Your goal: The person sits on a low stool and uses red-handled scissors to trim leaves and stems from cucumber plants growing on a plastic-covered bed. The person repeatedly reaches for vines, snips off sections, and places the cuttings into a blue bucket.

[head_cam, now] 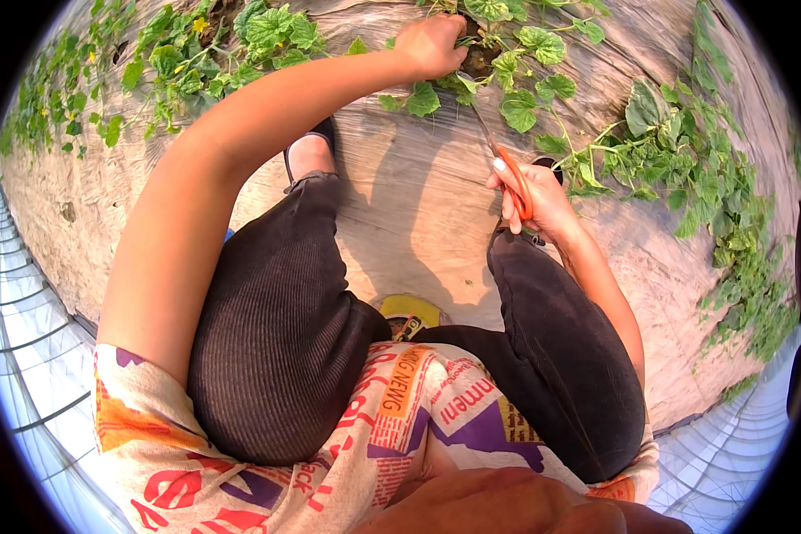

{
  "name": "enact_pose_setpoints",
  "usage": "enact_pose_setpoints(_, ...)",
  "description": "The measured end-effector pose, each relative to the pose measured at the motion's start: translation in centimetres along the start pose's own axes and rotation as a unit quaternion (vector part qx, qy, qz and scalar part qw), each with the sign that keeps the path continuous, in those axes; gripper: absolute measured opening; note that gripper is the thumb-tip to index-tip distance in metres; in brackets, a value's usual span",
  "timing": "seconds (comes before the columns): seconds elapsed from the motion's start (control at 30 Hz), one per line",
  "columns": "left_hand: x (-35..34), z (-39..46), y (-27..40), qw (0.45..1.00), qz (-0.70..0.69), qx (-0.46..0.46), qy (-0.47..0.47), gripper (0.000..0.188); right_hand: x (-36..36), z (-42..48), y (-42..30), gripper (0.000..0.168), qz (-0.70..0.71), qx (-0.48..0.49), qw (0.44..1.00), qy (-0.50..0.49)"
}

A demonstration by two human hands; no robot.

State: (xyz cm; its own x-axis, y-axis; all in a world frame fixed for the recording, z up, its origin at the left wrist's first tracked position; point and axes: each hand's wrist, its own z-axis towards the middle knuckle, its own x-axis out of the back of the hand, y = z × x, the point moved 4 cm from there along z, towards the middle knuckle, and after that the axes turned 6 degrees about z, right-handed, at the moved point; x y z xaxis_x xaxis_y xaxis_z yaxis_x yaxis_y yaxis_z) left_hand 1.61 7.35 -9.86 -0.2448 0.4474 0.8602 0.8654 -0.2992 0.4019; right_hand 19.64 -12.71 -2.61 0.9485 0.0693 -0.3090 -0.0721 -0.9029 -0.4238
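My left hand [431, 47] reaches in at the top, its fingers curled at the base of a leafy vine plant beside a dark hole in the plastic ground film; what its fingertips hold is hidden. In my right hand [534, 193] is a pair of scissors with orange handles [517, 183], held by the loops above my right knee. The metal blades [486, 130] point up toward the vine, and their tips come close to its lower leaves. Green lobed leaves [519, 110] spread to the right of the hole [480, 59].
Plastic film [400, 173] covers the ground. More vines with yellow flowers [200, 25] grow at the upper left, and a dense row of vines [707, 180] runs down the right. A yellow round object [410, 307] lies between my legs. Ribbed translucent sheeting [33, 347] curves along the lower left.
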Motion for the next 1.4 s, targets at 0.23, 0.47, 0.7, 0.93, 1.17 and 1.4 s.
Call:
enact_pose_setpoints(0.23, 3.0, -2.3, -0.8, 0.998, -0.058, 0.014, 0.019, 0.027, -0.2, -1.6, 1.1, 0.045, -0.035, 0.014, 0.999, -0.01)
enact_pose_setpoints(0.47, 15.8, -17.6, -2.5, 0.967, 0.028, -0.156, 0.199, 0.02, -0.2, -4.2, 0.8, 0.037, -0.055, 0.046, 0.997, -0.03)
enact_pose_setpoints(0.7, 29.6, -43.5, -5.3, 0.847, 0.23, -0.025, 0.479, 0.016, 0.3, -10.2, -0.8, 0.047, -0.058, 0.162, 0.98, 0.099)
enact_pose_setpoints(0.93, 27.3, -67.8, -14.3, 0.747, 0.263, 0.278, 0.544, 0.019, 7.0, -16.4, 0.1, 0.052, 0.072, 0.319, 0.934, 0.146)
enact_pose_setpoints(1.17, 21.7, -69.7, -19.3, 0.776, 0.247, 0.357, 0.457, 0.042, 3.5, -28.1, 2.7, 0.048, 0.16, 0.468, 0.82, 0.289)
enact_pose_setpoints(1.4, 26.6, -55.2, -11.1, 0.828, 0.125, 0.124, 0.532, 0.032, -0.3, -40.7, 4.3, 0.027, 0.054, 0.637, 0.709, 0.296)
